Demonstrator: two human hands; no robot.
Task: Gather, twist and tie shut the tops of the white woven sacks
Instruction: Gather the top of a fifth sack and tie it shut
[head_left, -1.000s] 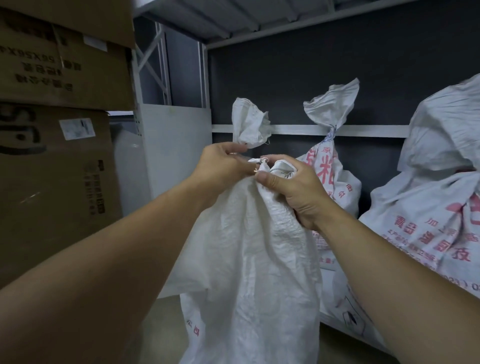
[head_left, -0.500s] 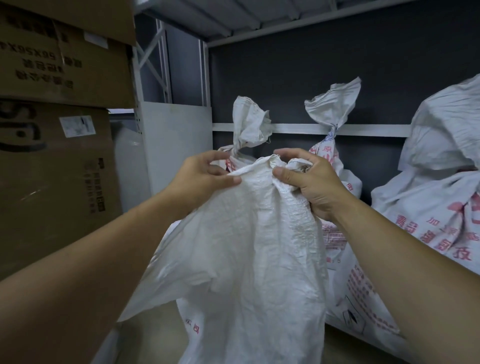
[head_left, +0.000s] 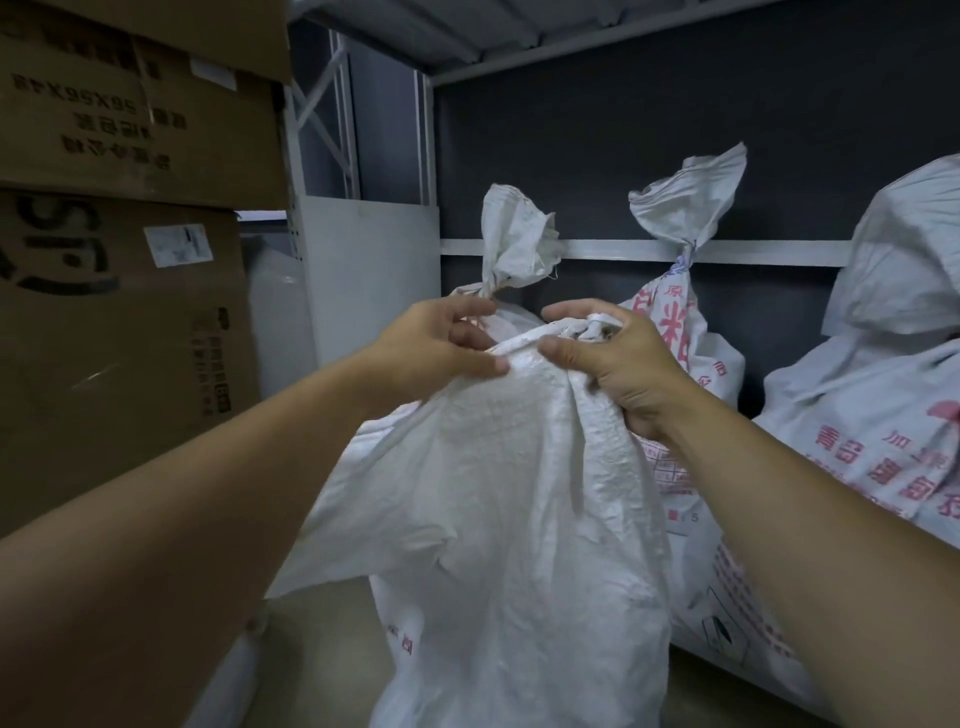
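White woven sack (head_left: 509, 519), creased, its bunched top pinched by left hand (head_left: 431, 348) and right hand (head_left: 618, 364).

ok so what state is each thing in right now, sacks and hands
front sack: untied, top held by both hands
left hand: pinches the top edge
right hand: grips the bunched top
back left sack: tied shut
middle sack: tied shut
right sack: gathered, tie unseen

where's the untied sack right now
The untied sack is centre of the head view, its top gripped by the left hand and right hand, in front of a tied sack.
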